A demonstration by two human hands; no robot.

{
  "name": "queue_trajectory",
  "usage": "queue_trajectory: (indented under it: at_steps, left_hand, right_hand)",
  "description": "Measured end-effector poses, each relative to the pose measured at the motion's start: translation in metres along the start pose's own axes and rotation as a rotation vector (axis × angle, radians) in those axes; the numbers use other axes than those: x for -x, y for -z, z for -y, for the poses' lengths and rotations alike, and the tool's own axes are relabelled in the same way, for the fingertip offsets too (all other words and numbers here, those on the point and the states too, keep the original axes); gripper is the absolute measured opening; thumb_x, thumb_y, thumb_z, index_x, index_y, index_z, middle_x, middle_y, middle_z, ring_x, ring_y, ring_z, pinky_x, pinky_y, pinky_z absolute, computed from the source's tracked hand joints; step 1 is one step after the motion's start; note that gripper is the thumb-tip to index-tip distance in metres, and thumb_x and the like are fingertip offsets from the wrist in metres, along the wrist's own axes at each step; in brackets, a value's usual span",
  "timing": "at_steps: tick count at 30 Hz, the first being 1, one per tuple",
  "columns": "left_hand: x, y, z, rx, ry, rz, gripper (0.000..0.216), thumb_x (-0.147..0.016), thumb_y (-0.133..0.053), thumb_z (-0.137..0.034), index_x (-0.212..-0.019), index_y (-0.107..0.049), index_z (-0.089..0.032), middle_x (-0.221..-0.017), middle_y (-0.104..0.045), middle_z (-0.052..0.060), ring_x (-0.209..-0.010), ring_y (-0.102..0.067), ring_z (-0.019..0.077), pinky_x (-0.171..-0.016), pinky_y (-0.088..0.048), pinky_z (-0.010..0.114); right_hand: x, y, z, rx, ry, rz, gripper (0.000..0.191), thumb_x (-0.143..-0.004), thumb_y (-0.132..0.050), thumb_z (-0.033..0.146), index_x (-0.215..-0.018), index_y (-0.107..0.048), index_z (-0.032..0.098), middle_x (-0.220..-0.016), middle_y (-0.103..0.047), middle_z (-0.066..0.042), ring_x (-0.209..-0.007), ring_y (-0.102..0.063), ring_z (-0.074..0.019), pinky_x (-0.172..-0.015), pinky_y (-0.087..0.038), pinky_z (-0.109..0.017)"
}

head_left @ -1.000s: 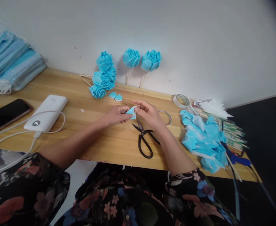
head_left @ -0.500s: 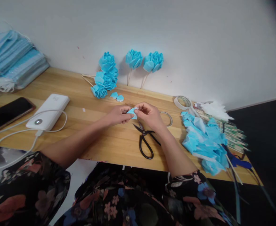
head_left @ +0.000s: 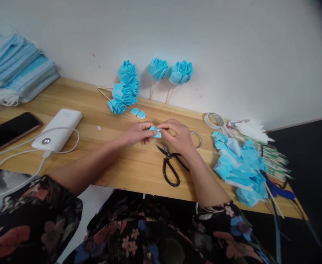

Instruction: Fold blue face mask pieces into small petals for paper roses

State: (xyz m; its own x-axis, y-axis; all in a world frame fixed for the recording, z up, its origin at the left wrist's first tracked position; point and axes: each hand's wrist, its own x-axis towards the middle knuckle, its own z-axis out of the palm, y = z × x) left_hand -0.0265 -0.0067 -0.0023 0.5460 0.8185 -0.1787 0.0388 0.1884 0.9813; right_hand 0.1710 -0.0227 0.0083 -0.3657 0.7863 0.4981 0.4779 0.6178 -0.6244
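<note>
Between my two hands is a small light-blue petal, cut from thin sheet material. My left hand pinches it from the left with thumb and fingers. On the other side, my right hand has its thumb and fingertips closed on the petal's right edge. Black-handled scissors lie with blades apart just below my right hand. Two loose blue petals rest on the table beyond my left hand. Behind them lie several blue flowers on thin sticks, and two more flowers lean against the wall.
On the left are a stack of blue masks, a phone and a white power bank with a cable. Tape rolls and crumpled blue scraps lie right, near a blue-handled tool at the table edge.
My right hand's fingers have shifted slightly right along the petal, and their grip looks different. The petal appears more folded. The whole view has moved a little.
</note>
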Motion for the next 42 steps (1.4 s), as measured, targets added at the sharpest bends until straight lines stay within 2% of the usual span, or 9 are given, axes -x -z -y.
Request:
queue_trajectory:
  at_steps: [8, 15, 25, 28, 33, 38, 42]
  left_hand:
    - [0.001, 0.002, 0.001, 0.041, -0.037, 0.019, 0.025, -0.077, -0.071, -0.034, -0.073, -0.054, -0.017, -0.054, -0.057, -0.004, -0.044, -0.046, 0.0054, -0.045, -0.035, 0.018]
    - [0.001, 0.001, 0.000, 0.025, -0.048, -0.003, 0.021, -0.078, -0.068, -0.031, -0.072, -0.054, -0.017, -0.054, -0.056, -0.004, -0.044, -0.046, 0.0054, -0.045, -0.036, 0.019]
    - [0.000, 0.002, 0.003, 0.017, -0.088, -0.032, 0.024, -0.078, -0.069, -0.035, -0.073, -0.054, -0.017, -0.055, -0.057, -0.004, -0.046, -0.047, 0.0056, -0.046, -0.036, 0.019]
    - [0.000, 0.002, 0.003, 0.025, -0.085, -0.052, 0.023, -0.078, -0.069, -0.035, -0.074, -0.055, -0.017, -0.055, -0.057, -0.004, -0.046, -0.047, 0.0058, -0.046, -0.036, 0.019]
    - [0.001, 0.001, 0.001, -0.015, -0.099, -0.062, 0.022, -0.077, -0.067, -0.034, -0.073, -0.054, -0.017, -0.054, -0.056, -0.005, -0.045, -0.046, 0.0057, -0.045, -0.036, 0.018]
    - [0.002, -0.002, -0.002, -0.086, -0.102, -0.075, 0.020, -0.079, -0.065, -0.031, -0.072, -0.053, -0.017, -0.053, -0.055, -0.005, -0.045, -0.045, 0.0056, -0.046, -0.036, 0.018]
    - [0.002, -0.003, -0.003, -0.118, -0.099, -0.088, 0.019, -0.080, -0.063, -0.030, -0.071, -0.053, -0.017, -0.053, -0.054, -0.005, -0.045, -0.044, 0.0058, -0.046, -0.037, 0.019]
  right_hand:
    - [0.000, 0.000, -0.002, 0.047, 0.043, 0.021, 0.024, -0.094, -0.054, 0.026, -0.101, -0.077, 0.031, -0.097, -0.078, -0.003, -0.089, -0.070, -0.0223, -0.087, -0.053, -0.044]
    - [0.000, 0.000, 0.000, 0.073, 0.079, 0.010, 0.023, -0.095, -0.056, 0.028, -0.104, -0.077, 0.031, -0.100, -0.079, -0.002, -0.090, -0.071, -0.0219, -0.086, -0.054, -0.043]
    - [0.000, 0.004, -0.003, 0.052, 0.139, 0.049, 0.035, -0.093, -0.048, 0.020, -0.113, -0.076, 0.030, -0.106, -0.079, -0.003, -0.096, -0.072, -0.0216, -0.088, -0.055, -0.043]
    - [0.001, 0.005, 0.000, 0.032, 0.101, 0.067, 0.033, -0.095, -0.049, 0.025, -0.114, -0.076, 0.029, -0.107, -0.079, -0.004, -0.095, -0.072, -0.0217, -0.089, -0.055, -0.043]
    - [0.001, 0.003, 0.005, -0.084, -0.057, 0.044, 0.028, -0.097, -0.053, 0.032, -0.105, -0.079, 0.025, -0.102, -0.080, -0.004, -0.092, -0.074, -0.0195, -0.086, -0.056, -0.035]
    - [0.002, -0.003, 0.001, -0.192, -0.221, 0.024, 0.023, -0.092, -0.060, 0.035, -0.099, -0.079, 0.024, -0.097, -0.081, -0.003, -0.089, -0.074, -0.0183, -0.080, -0.056, -0.030]
    - [0.002, -0.006, 0.000, -0.249, -0.285, 0.019, 0.020, -0.089, -0.063, 0.033, -0.097, -0.078, 0.023, -0.094, -0.080, -0.002, -0.082, -0.072, -0.0165, -0.076, -0.056, -0.029]
